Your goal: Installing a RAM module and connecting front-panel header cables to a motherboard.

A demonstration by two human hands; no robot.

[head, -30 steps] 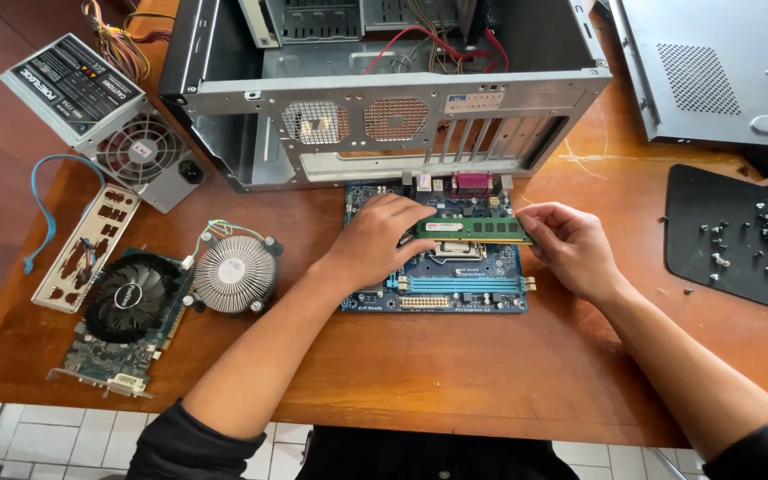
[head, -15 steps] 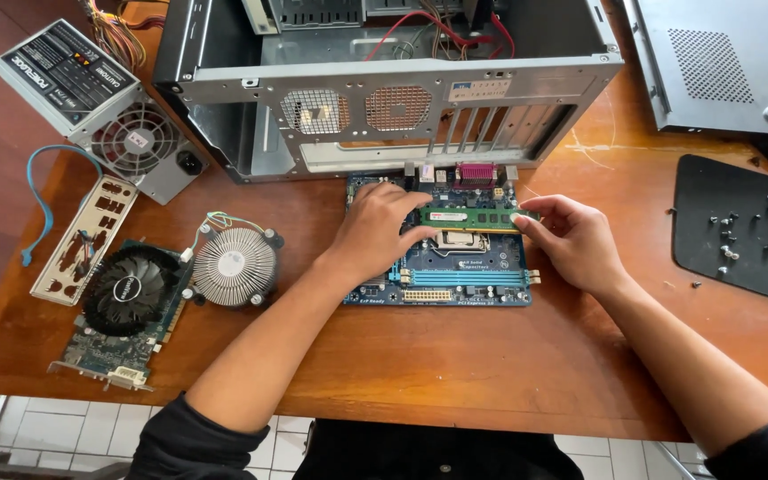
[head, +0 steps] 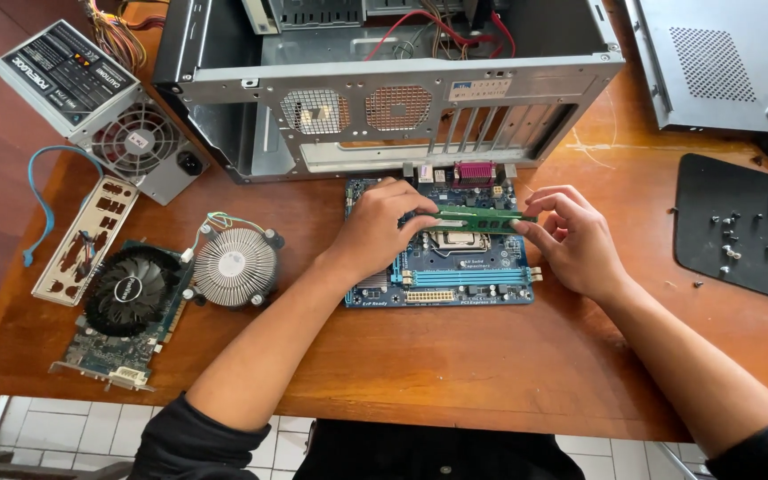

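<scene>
We pinch the long green memory stick (head: pixel 480 219) by its 2 ends, left hand (head: pixel 382 233) and right hand (head: pixel 577 242), just above the blue rectangular motherboard (head: pixel 442 276) beneath both hands on the wooden tabletop (head: pixel 455 364).

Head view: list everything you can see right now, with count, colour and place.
memory stick: one, green, held over the motherboard
motherboard: one, blue, table centre
computer case: one, grey, open, behind motherboard
power supply: one, grey, far left
cooler: one, silver, left of motherboard
graphics card: one, black fan, front left
port plate: one, silver, left
side panel: one, grey, top right
mat: one, black, right, scattered screws
left hand: grips the stick's left end
right hand: grips its right end
</scene>
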